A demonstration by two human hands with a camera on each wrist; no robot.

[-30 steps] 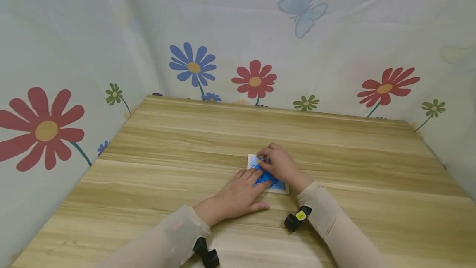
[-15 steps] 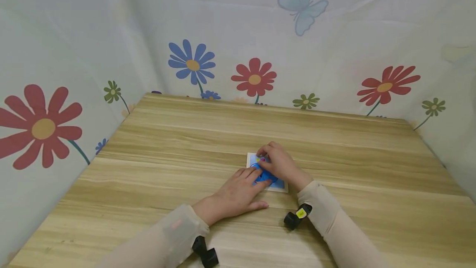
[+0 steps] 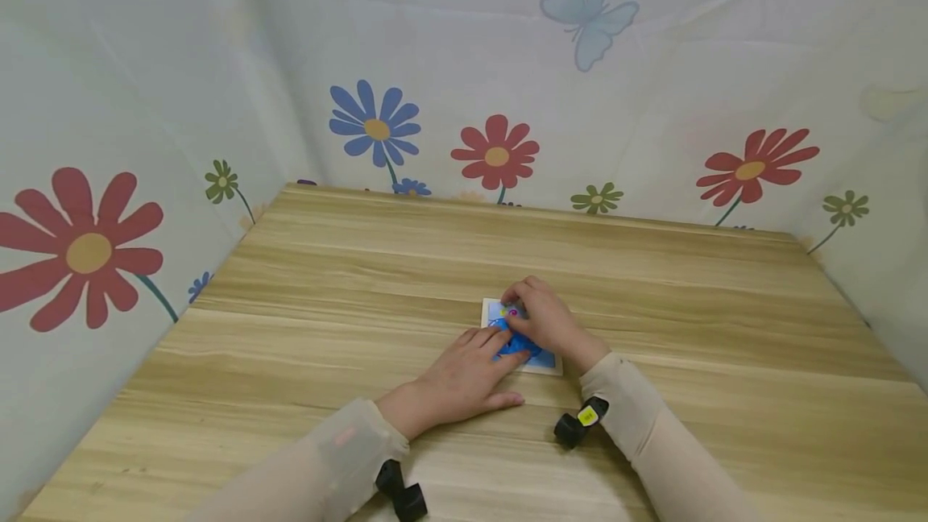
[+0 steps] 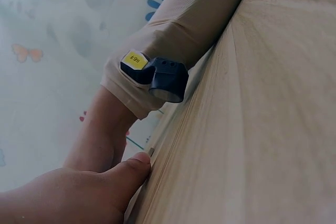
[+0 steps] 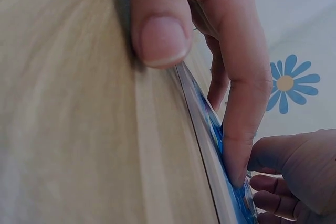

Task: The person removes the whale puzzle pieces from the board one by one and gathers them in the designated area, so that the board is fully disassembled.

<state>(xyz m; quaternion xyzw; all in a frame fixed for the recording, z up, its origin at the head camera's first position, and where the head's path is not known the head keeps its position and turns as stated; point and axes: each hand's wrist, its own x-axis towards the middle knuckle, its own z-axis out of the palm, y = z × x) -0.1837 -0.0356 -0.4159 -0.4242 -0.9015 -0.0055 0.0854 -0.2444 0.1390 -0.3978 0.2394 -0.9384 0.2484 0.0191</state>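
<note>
A small square picture board [image 3: 549, 364] with a pale border and a blue picture lies flat on the table. My left hand [image 3: 458, 375] comes in from the left, its fingers stretched over the blue middle and its thumb resting on the wood near the close edge. In the right wrist view the left index finger [image 5: 242, 124] presses down on the blue surface. My right hand [image 3: 551, 319] is bent over the far part of the board, thumb and fingers curled onto it, with small yellow and pink marks between them. Both hands cover much of the picture.
The wood-grain table [image 3: 348, 264] spreads around the board. A pale cloth [image 3: 464, 47] printed with flowers and a butterfly hangs behind and at the sides. A black wrist camera [image 3: 570, 430] on the right sleeve sits just over the tabletop.
Both hands and the board keep nearly the same place. The right thumb shifts very slightly, and more of the pink mark shows. The head view tilts a little.
</note>
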